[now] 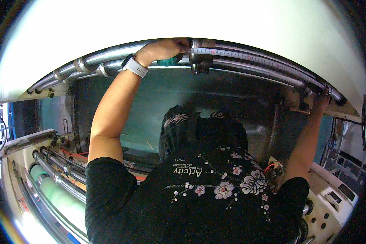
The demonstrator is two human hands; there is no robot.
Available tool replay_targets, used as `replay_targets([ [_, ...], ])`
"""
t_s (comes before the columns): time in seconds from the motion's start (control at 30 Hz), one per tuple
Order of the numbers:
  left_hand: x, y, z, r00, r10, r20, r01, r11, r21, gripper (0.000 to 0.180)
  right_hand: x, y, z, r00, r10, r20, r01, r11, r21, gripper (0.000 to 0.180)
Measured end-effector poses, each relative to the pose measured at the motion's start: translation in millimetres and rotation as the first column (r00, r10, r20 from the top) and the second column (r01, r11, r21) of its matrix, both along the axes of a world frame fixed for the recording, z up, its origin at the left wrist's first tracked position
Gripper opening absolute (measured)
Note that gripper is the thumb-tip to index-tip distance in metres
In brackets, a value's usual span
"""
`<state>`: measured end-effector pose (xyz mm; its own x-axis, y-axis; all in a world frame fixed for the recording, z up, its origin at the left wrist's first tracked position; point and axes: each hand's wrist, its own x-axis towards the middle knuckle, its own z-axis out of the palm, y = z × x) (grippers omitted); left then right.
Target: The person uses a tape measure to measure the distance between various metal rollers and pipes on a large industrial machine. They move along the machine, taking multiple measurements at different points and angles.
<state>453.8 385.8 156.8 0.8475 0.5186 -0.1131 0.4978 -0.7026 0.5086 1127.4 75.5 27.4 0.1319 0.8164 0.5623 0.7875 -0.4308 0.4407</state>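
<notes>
Our left hand [163, 49] pinches one end of the tape measure [240, 55] along the shiny bars [250, 71]; we can't tell if our right hand [321, 101], at the far end, is closed. If either slips, the tape could sag.

A pale measuring tape [232, 54] stretches along the upper metal shaft [114, 53], from a collar [196, 63] near mid-shaft toward the shaft's right end. The left hand [162, 49], above a white watch band [136, 67], meets the tape's collar end; the right hand [321, 101] is by the other.
</notes>
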Motion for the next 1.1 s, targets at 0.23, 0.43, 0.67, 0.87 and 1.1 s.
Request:
replay_targets([
  [0.23,3.5,5.6,-4.8,0.999,0.037,-0.030,-0.040,0.995,-0.095,0.018,10.3,-3.0,-6.8,0.975,-0.133,-0.176,0.138,0.990,0.019,0.076],
  [0.43,1.3,5.7,-4.8,0.999,0.033,0.022,-0.031,0.993,-0.115,0.020,-75.9,38.2,37.8,-0.090,0.676,-0.732,0.576,0.635,0.515,0.053],
  [0.67,2.6,3.9,3.0,0.998,0.044,-0.043,-0.048,0.994,-0.093,0.021,-95.5,42.5,44.7,-0.130,0.772,-0.622,0.628,0.550,0.551,0.042],
  [0.87,2.6,1.8,9.0,0.997,0.033,-0.064,-0.035,0.999,-0.033,0.023,-31.4,20.7,1.7,0.155,0.637,-0.755,0.297,0.699,0.650,0.034],
  [1.1,-4.9,6.5,-6.3,0.998,0.022,0.065,-0.017,0.997,-0.076,0.021,-33.8,30.1,-2.6,0.153,0.645,-0.749,0.370,0.665,0.649,0.032],
])
